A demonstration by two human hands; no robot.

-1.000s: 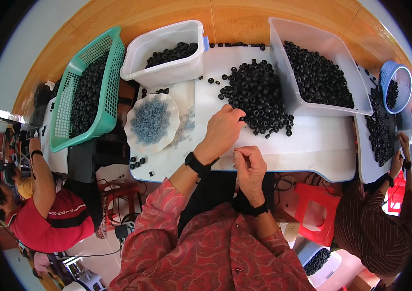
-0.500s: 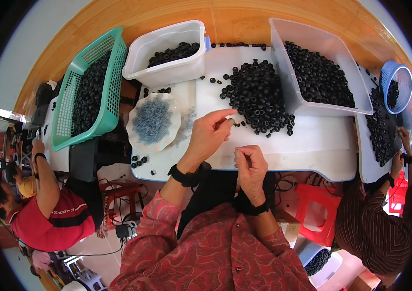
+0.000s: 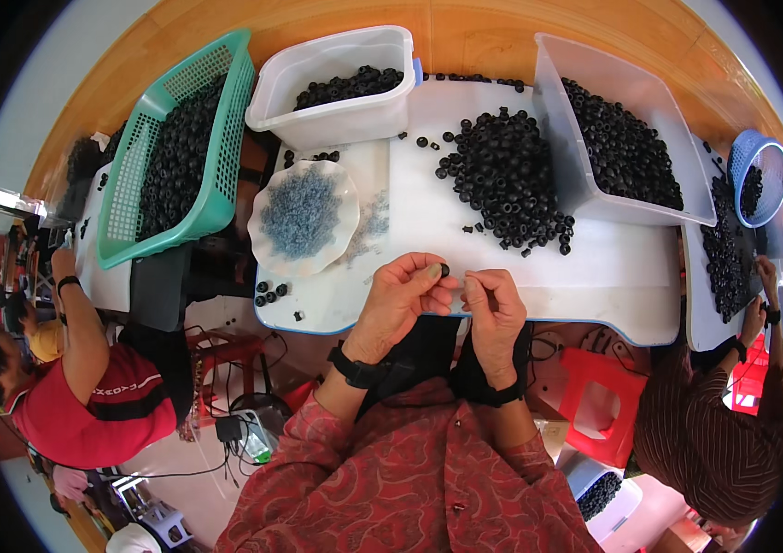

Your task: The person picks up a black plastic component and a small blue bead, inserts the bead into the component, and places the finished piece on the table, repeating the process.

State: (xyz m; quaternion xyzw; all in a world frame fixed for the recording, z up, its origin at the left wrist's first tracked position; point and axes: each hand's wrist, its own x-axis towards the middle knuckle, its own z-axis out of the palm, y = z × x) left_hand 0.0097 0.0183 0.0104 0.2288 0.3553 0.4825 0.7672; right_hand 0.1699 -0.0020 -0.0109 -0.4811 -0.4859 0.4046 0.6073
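Note:
My left hand pinches a small round black part between thumb and fingertips, just off the table's near edge. Close to its right, my right hand has thumb and forefinger pressed together; a tiny pale piece seems to show at the tips, too small to name. Beyond both hands, a heap of black round parts with holes lies on the white table. To the left, a scalloped white plate carries many tiny clear bluish pieces, and more are scattered beside it.
At the back stand a green basket, a white tub and a clear bin, all holding black parts. Co-workers sit at left and right. A red stool is below the table.
My left hand has drawn back from the heap toward my body, bringing a black part close to my right hand. My right hand has shifted slightly right.

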